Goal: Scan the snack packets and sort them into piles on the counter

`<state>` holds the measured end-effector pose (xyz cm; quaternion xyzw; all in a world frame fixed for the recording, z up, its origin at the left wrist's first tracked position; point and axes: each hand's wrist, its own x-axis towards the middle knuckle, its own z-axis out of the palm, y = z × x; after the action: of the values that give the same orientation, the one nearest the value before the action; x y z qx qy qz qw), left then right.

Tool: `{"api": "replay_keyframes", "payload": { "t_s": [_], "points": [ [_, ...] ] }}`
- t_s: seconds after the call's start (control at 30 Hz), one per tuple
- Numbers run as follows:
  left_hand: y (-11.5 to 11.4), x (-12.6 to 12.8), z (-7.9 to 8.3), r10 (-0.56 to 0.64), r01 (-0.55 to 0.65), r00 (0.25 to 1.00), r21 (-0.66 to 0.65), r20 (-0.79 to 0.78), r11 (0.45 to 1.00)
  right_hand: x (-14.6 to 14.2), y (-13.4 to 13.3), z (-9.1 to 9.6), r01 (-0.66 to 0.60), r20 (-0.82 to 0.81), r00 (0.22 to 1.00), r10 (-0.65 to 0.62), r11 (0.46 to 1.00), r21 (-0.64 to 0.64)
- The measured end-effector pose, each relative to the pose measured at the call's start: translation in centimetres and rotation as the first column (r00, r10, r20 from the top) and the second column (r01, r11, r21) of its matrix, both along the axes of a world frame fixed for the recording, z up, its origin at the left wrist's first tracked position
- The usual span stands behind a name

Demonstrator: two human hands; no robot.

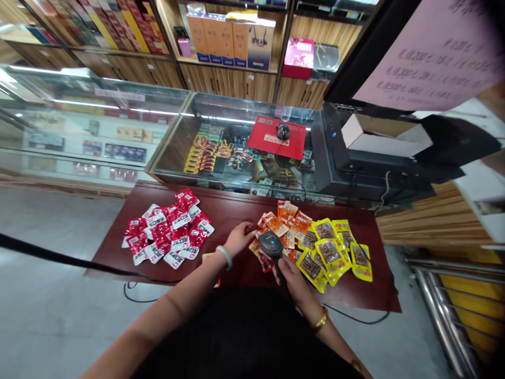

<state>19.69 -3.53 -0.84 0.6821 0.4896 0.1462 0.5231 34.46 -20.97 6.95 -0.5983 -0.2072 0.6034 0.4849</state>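
My right hand point(291, 278) is wrapped round the handle of a black barcode scanner point(270, 243), whose head lies over the near left part of a pile of orange snack packets point(300, 223). My left hand point(239, 238) is at the left edge of that pile, fingers apart and close to the packets; whether they touch one is unclear. To the right lie several yellow snack packets point(330, 252) with a clear middle showing brown pieces. Red-and-white packets point(160, 231) form a loose heap on the left. Part of another packet point(207, 257) shows beside my left forearm.
The dark red tabletop point(224, 210) stands against a glass display counter point(173, 137). On the counter are a red mat point(258, 138) with a mouse point(283, 131), and a monitor and white open box point(355, 138) at right. Metal rails point(437, 305) stand right. Cables hang near the table's front.
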Motion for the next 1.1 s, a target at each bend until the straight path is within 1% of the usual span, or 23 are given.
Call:
{"api": "replay_keyframes", "payload": {
  "t_s": [0.03,0.07,0.13,0.17,0.23,0.3,0.33,0.4,0.47,0.5,0.57,0.63,0.67,0.73,0.8,0.83,0.9,1.0,1.03,1.1],
  "points": [
    [-0.6,-2.0,0.2,0.006,0.005,0.992,0.089,-0.128,0.996,-0.1,0.1,0.1,-0.011,0.002,1.000,0.011,1.000,-0.001],
    [-1.4,-4.2,0.5,0.004,0.042,0.968,0.179,-0.250,0.983,-0.2,0.2,0.2,-0.026,0.006,1.000,0.026,1.000,-0.001],
    [-3.1,-8.2,1.0,0.041,0.121,0.886,0.317,-0.462,0.941,-0.5,0.4,0.3,-0.064,0.014,0.998,0.064,0.998,0.002],
    [-4.1,-9.8,1.3,0.058,0.157,0.842,0.346,-0.537,0.925,-0.6,0.5,0.3,-0.085,0.017,0.996,0.085,0.996,0.003],
    [-5.7,-12.2,1.4,0.081,0.194,0.745,0.330,-0.663,0.924,-0.9,0.6,0.2,-0.112,0.012,0.994,0.112,0.994,-0.008],
    [-6.9,-13.3,1.3,0.089,0.182,0.663,0.275,-0.743,0.944,-1.1,0.6,0.0,-0.117,-0.008,0.993,0.117,0.992,-0.042],
    [-7.3,-13.5,1.2,0.096,0.161,0.635,0.253,-0.767,0.954,-1.3,0.7,-0.1,-0.125,-0.022,0.992,0.124,0.990,-0.060],
    [-7.8,-13.7,0.9,0.120,0.107,0.602,0.229,-0.790,0.967,-1.5,0.8,-0.2,-0.140,-0.037,0.990,0.138,0.987,-0.078],
    [-7.9,-13.7,0.7,0.140,0.052,0.596,0.212,-0.790,0.976,-1.8,1.0,-0.2,-0.155,-0.048,0.987,0.152,0.985,-0.081],
    [-7.9,-13.7,0.6,0.135,0.027,0.605,0.190,-0.785,0.981,-1.8,1.0,-0.1,-0.158,-0.054,0.987,0.154,0.984,-0.082],
    [-7.8,-13.8,0.4,0.095,-0.009,0.651,0.117,-0.753,0.993,-1.9,1.1,-0.2,-0.159,-0.060,0.986,0.154,0.983,-0.091],
    [-7.4,-13.7,0.2,0.056,-0.040,0.723,0.040,-0.688,0.998,-1.8,1.0,-0.2,-0.160,-0.056,0.986,0.155,0.982,-0.096],
    [-7.1,-13.5,0.0,0.057,-0.063,0.763,0.013,-0.644,0.998,-1.7,1.0,-0.3,-0.160,-0.053,0.986,0.156,0.982,-0.096],
    [-6.2,-12.8,-0.2,0.111,-0.146,0.843,-0.024,-0.527,0.989,-1.4,0.8,-0.3,-0.160,-0.053,0.986,0.156,0.983,-0.088],
    [-5.0,-11.6,-0.3,0.198,-0.237,0.912,-0.067,-0.358,0.969,-1.1,0.6,-0.3,-0.157,-0.050,0.987,0.154,0.985,-0.076],
    [-4.4,-10.8,-0.3,0.230,-0.263,0.937,-0.099,-0.263,0.960,-1.0,0.5,-0.3,-0.155,-0.043,0.987,0.152,0.985,-0.073],
    [-3.2,-8.9,0.0,0.248,-0.260,0.965,-0.178,-0.085,0.949,-0.7,0.3,-0.1,-0.153,-0.026,0.988,0.152,0.986,-0.070],
    [-1.7,-6.0,1.0,0.236,-0.203,0.967,-0.271,0.095,0.941,-0.2,0.1,0.6,-0.148,-0.022,0.989,0.147,0.987,-0.067],
    [-1.3,-5.1,1.3,0.237,-0.193,0.962,-0.275,0.136,0.942,-0.1,0.1,0.8,-0.147,-0.025,0.989,0.146,0.987,-0.064],
    [-0.8,-3.5,1.9,0.222,-0.173,0.956,-0.240,0.192,0.955,0.1,0.1,1.3,-0.136,-0.024,0.991,0.135,0.989,-0.062]
  ]
}}
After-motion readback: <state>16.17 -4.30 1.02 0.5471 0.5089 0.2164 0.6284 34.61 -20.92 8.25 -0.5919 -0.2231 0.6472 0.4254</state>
